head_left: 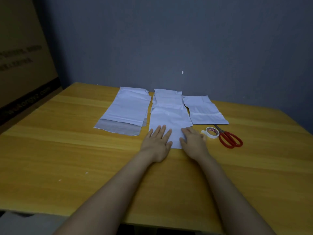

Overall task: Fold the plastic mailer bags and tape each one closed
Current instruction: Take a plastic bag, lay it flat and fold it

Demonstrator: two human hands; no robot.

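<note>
Three white plastic mailer bags lie flat on the wooden table (67, 150). The left bag (127, 109) shows a grey flap at its near end. The middle bag (169, 114) reaches closest to me. The right bag (205, 110) is shorter and has a crease across it. My left hand (158, 141) rests flat on the near left corner of the middle bag, fingers straight. My right hand (193, 140) lies on its near right corner, fingers bent slightly at the bag's edge. A white tape roll (212, 132) sits just right of my right hand.
Red-handled scissors (228, 137) lie right of the tape roll. A grey wall stands behind the table. A large cardboard box (23, 65) leans at the left. The near table edge runs across the bottom of the view.
</note>
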